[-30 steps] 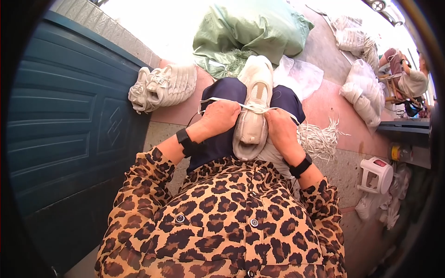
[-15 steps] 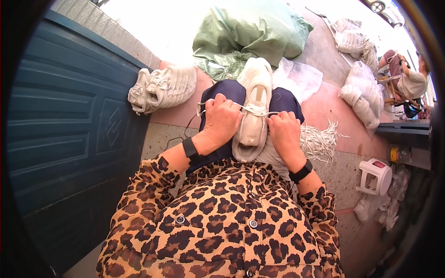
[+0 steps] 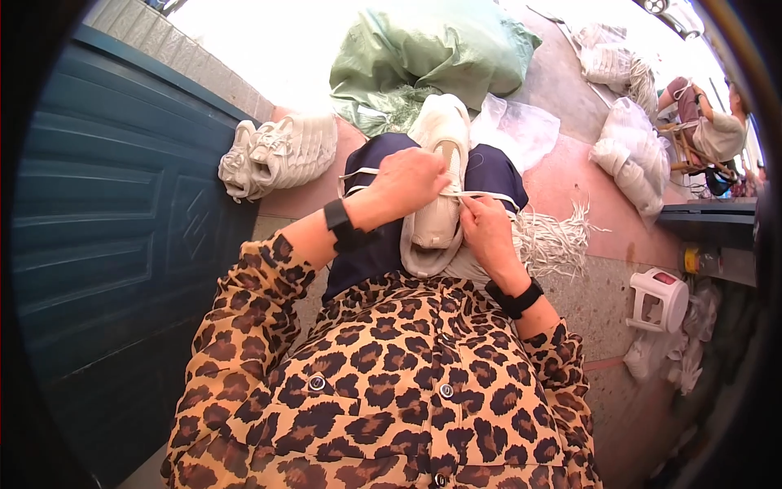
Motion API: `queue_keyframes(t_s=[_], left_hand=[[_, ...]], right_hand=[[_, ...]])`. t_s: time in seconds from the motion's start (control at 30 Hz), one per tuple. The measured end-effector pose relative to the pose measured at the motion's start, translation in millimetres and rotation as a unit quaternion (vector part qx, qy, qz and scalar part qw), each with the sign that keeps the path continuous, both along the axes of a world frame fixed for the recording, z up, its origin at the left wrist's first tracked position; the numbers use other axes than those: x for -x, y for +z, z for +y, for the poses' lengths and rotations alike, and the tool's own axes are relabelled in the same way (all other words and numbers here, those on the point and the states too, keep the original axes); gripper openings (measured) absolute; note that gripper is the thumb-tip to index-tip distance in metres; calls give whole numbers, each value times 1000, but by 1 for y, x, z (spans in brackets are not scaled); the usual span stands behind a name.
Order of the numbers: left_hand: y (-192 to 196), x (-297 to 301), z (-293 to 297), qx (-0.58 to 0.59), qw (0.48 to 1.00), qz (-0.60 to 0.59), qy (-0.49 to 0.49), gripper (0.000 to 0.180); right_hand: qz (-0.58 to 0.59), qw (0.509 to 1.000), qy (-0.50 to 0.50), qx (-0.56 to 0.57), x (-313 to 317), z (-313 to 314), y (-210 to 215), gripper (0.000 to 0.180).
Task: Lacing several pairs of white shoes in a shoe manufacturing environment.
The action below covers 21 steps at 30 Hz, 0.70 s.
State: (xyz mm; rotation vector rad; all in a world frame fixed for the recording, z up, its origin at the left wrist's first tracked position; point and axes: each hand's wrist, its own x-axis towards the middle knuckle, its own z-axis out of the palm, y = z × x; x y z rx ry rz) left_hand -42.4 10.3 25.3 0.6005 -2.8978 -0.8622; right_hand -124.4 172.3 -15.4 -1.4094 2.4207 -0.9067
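Observation:
A white sneaker [image 3: 434,225] lies between my thighs, its heel opening toward me and its toe pointing away. My left hand [image 3: 404,182] is closed over the lacing at the shoe's left side, with a lace end trailing out to the left. What its fingertips pinch is partly hidden behind the hand. On the right, my right hand [image 3: 486,230] pinches the white shoelace [image 3: 479,194] between thumb and index finger close to the tongue. That lace runs on over my right knee.
Finished-looking white sneakers [image 3: 295,153] stand in a row by the blue door [image 3: 106,236]. Loose laces [image 3: 558,243] lie right of my leg. Beyond are a green sack [image 3: 432,57], clear plastic [image 3: 517,130], a filled bag [image 3: 631,155], a white stool [image 3: 658,300] and a seated person [image 3: 717,130].
My left hand has moved right, over the shoe's lacing. My right hand has come slightly inward, closer to the tongue. The laces, earlier stretched apart to both sides, are now gathered nearer the middle.

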Motion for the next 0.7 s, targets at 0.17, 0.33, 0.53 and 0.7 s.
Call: queue_keyframes(t_s=[0.17, 0.33, 0.53, 0.7], left_hand=[[-6, 22, 12, 36, 988, -73, -129, 17], [-14, 11, 1, 35, 995, 89, -15, 15], [-13, 10, -11, -207, 975, 64, 52, 19], [-13, 14, -10, -283, 956, 64, 51, 19]], right_hand=[[-125, 989, -67, 34, -3, 0, 1, 14], [132, 989, 60, 18, -3, -8, 6, 17], [286, 949, 112, -71, -1, -14, 17, 8], [219, 962, 126, 106, 0, -12, 29, 7]])
